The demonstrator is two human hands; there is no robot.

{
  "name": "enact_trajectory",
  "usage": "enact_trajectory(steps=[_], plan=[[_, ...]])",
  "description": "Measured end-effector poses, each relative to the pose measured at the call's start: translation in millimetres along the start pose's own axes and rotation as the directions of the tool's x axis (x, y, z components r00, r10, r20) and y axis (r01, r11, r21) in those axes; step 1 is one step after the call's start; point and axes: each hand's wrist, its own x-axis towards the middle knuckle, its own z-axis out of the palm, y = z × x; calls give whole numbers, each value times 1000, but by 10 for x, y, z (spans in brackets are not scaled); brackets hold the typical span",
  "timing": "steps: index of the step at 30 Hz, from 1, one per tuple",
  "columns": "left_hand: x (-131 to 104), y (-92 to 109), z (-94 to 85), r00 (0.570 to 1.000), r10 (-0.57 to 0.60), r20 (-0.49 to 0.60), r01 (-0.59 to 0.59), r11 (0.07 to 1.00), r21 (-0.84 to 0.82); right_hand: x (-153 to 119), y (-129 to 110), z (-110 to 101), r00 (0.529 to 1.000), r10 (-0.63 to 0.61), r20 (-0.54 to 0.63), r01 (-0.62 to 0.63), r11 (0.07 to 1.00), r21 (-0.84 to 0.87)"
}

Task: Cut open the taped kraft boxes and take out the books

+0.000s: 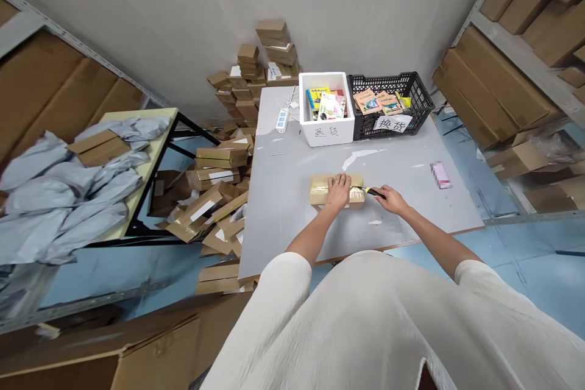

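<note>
Cardboard-stiff and probably light, the box (319,190) on the surface (283,225), pressed by the left hand (338,192) with fingers open, is best held at its left end, clear of the cutter (373,192) gripped by the right hand (393,200).

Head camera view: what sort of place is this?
Likely a parcel-handling or storage room: cardboard boxes piled beside the grey table, greyish bags heaped on another table, and shelving loaded with cartons.

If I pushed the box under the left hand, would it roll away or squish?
The box would probably slide, not roll, because it lies on a flat side. It looks fairly stiff, with straight edges, so a gentle push likely won't squish it. The shiny tape might feel slippery.
</note>
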Motion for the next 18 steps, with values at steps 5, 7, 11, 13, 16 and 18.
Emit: enact_trajectory(steps=[5, 7, 11, 13, 16, 18], plan=[[-18, 15, -24, 1000, 2, 1, -2, 1000, 27, 5, 194, -98, 999, -51, -3, 51, 997, -54], [-29, 25, -27, 1000, -2, -6, 2, 999, 32, 7, 278, -131, 999, -51, -11, 50, 997, -61], [-43, 43, -44, 1000, -5, -3, 5, 1000, 19, 74, 346, -132, 998, -65, -28, 63, 997, -52], [-42, 49, -59, 1000, -5, 4, 5, 1000, 17, 123, 353, -119, 997, -66, -27, 65, 997, -35], [-43, 54, -86, 1000, -13, 17, 13, 1000, 17, 175, 392, -127, 997, -74, -14, 74, 997, -11], [-51, 56, -103, 1000, -17, 22, 17, 1000, 15, 191, 452, -160, 998, -59, -34, 59, 998, 12]])
